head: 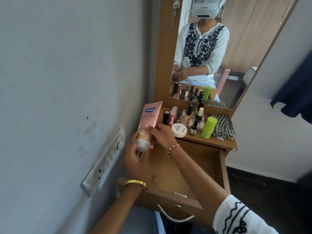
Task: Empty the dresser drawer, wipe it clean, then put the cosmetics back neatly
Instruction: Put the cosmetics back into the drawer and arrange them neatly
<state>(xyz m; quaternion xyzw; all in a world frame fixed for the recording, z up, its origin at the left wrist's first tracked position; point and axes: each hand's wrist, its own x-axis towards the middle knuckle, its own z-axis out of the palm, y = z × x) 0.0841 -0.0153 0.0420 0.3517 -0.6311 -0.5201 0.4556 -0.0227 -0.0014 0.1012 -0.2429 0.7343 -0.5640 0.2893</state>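
Both hands hold a pink Vaseline tube (148,120) cap-down above the open drawer (182,173), near its back-left corner. L hand (136,159) cups the white cap end from below, fingers curled round it. R hand (162,134) sits on the tube's lower body from the right, fingertips (148,128) pressed against the pink front, thumb side hidden. Drawer is pulled out of the dresser and its wooden floor looks bare w/ a few dark marks; white loop handle (175,217) hangs at the front. Rest of the cosmetics stand on the dresser top (231,144): a cluster of small bottles (190,117), a black lipstick (166,117) at the left, a round white jar (179,130) at the front edge, a green tube (209,127) upright, and a checked cloth (222,125) crumpled at the right, touching the green tube. Mirror (211,53) behind reflects the person and the bottles. Switchboard (104,159) on the wall to the left.
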